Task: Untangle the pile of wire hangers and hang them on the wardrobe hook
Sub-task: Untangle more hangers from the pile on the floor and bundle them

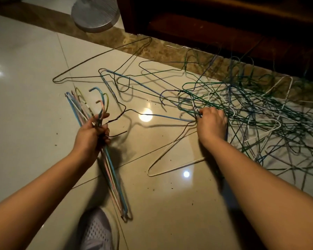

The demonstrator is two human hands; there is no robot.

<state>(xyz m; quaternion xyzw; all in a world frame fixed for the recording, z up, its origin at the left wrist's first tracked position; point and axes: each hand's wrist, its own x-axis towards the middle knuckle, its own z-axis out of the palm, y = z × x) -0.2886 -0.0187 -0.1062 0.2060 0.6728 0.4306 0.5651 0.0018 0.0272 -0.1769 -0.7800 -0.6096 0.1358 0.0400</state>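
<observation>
The pile of wire hangers (251,114) is running out of the picture on its right side. Its green, blue and white wires are crossing so thickly that single hangers are hard to separate. It is lying on the floor (25,114), just before a dark wooden cabinet (224,20). The right hand (212,123) is gripping wires at the pile's left edge, its fingertips hidden. Left of the pile, the left hand (90,136) is holding a bundle of pastel hangers (114,186) by the necks. A white hanger (170,166) is lying between them.
</observation>
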